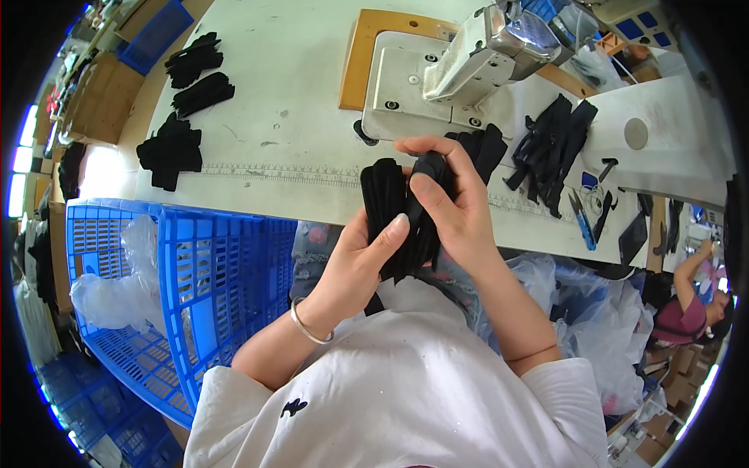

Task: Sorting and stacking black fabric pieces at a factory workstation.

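Note:
Both my hands are in front of me at the table's front edge, closed around black fabric strips stacked into bundles. My left hand [360, 261] grips one bundle [382, 187] from its left side, thumb laid across it. Wrapped over the top of a second bundle [431, 165] is my right hand [460, 207], with its thumb pressing the near face. The two bundles touch or nearly touch, and their lower ends hang together between my palms. More black strips [490, 152] lie just behind my right hand, partly hidden by it.
A sewing machine [402, 93] stands behind my hands. Several black bundles [172, 152] lie at the table's left; loose black strips [550, 148] and blue-handled snips [583, 222] lie right. A blue crate [168, 312] stands left, plastic bags [605, 331] right. Another person [686, 312] is at far right.

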{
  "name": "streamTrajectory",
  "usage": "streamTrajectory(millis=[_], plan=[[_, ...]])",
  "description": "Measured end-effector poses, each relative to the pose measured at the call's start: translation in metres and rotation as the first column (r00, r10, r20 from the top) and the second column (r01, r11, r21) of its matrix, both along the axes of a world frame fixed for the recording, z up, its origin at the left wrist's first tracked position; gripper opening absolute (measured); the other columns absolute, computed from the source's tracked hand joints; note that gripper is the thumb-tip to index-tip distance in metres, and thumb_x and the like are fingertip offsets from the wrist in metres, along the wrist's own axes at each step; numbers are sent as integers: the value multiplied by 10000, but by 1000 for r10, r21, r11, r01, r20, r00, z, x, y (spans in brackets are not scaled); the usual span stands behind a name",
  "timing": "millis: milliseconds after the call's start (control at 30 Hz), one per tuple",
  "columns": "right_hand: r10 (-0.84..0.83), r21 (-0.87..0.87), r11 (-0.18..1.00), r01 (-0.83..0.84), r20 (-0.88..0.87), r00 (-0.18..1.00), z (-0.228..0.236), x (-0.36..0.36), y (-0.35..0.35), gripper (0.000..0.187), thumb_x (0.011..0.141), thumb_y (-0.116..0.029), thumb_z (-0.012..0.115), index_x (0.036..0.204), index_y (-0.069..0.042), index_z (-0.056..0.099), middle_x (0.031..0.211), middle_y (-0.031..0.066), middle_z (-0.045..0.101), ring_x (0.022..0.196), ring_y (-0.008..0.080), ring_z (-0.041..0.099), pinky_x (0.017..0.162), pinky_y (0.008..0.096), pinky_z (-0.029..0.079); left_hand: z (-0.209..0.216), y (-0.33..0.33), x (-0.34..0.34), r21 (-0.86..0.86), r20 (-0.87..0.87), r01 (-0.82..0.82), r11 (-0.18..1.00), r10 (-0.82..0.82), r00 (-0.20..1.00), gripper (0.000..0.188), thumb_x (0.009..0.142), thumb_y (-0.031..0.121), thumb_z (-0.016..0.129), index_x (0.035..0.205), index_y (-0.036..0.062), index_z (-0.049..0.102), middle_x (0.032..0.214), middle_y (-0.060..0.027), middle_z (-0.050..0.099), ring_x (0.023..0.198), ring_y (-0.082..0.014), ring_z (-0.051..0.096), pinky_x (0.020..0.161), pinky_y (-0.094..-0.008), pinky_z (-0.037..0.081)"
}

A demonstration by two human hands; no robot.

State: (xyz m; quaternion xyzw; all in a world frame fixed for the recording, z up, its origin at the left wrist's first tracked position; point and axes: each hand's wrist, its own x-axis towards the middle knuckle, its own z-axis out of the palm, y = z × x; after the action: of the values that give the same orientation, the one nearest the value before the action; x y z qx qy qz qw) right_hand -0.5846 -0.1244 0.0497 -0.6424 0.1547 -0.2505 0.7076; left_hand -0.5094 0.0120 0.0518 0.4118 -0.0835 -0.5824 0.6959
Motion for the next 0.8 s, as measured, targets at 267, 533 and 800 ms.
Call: streamTrajectory(millis=[267, 533, 800], plan=[[-51, -218, 975, 34, -69, 996, 2, 2, -7, 427, 794, -239, 769, 1121, -31, 591, 1079, 55, 598, 959, 152, 533, 893, 281, 432, -3, 2, -1, 27, 239, -14, 1000, 7, 971, 384, 987, 217, 554, 1259, -42, 474, 1050, -54, 613, 925, -78, 593, 821, -257, 519], [-72, -171, 984, 51, -117, 990, 0, 6, -5, 572, 753, -322, 803, 1197, -63, 553, 1093, 34, 572, 1008, 155, 489, 926, 281, 398, -4, 3, 0, -2, 69, 18, 1000, -18, 997, 403, 1032, 302, 442, 1254, -32, 488, 1035, -43, 634, 890, -68, 616, 744, -223, 517], [-34, 72, 996, 43, -118, 992, 4, 3, -3, 433, 842, -103, 646, 1255, -58, 524, 952, -6, 494, 832, 67, 473, 776, 206, 407, 0, 2, 1, -12, -78, -29, 1000, 28, 997, 350, 1008, 224, 494, 1255, -24, 496, 1095, -67, 627, 920, -96, 630, 787, -257, 537]])
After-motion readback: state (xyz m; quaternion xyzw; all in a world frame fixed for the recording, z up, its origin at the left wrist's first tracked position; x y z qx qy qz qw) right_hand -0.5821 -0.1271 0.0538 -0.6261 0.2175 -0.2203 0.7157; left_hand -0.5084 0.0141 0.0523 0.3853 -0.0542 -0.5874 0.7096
